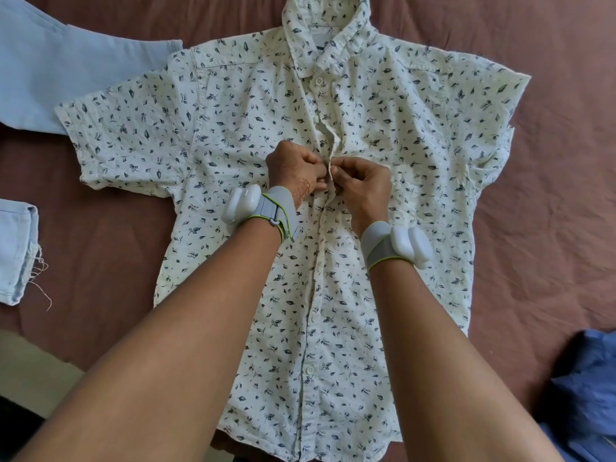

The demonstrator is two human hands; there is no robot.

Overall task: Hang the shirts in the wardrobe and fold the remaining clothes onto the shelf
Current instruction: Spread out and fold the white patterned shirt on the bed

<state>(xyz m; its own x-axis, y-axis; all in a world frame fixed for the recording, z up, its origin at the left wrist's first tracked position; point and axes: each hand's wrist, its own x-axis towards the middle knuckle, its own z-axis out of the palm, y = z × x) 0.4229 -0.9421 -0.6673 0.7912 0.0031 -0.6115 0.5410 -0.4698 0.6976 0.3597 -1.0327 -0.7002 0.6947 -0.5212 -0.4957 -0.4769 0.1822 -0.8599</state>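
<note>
Both my hands pinch the front placket of the leaf-print shirt [233, 135] at chest height.

The shirt lies flat and face up on the brown bedsheet [550, 195], collar away from me, short sleeves spread to either side, hem near the bed's close edge. My left hand [295, 168] has its fingers curled and pinches the left edge of the button strip; my right hand [361, 181] pinches the right edge, and the fingertips of the two hands meet at the strip, which is puckered there. Each wrist wears a grey strap with a white device, the left wrist device [241, 203] and the right wrist device [411, 246]. Light blue jeans [40, 68] lie to the left, one part tucked under the shirt's left sleeve. A darker blue garment [586, 395] sits at the lower right.
</note>
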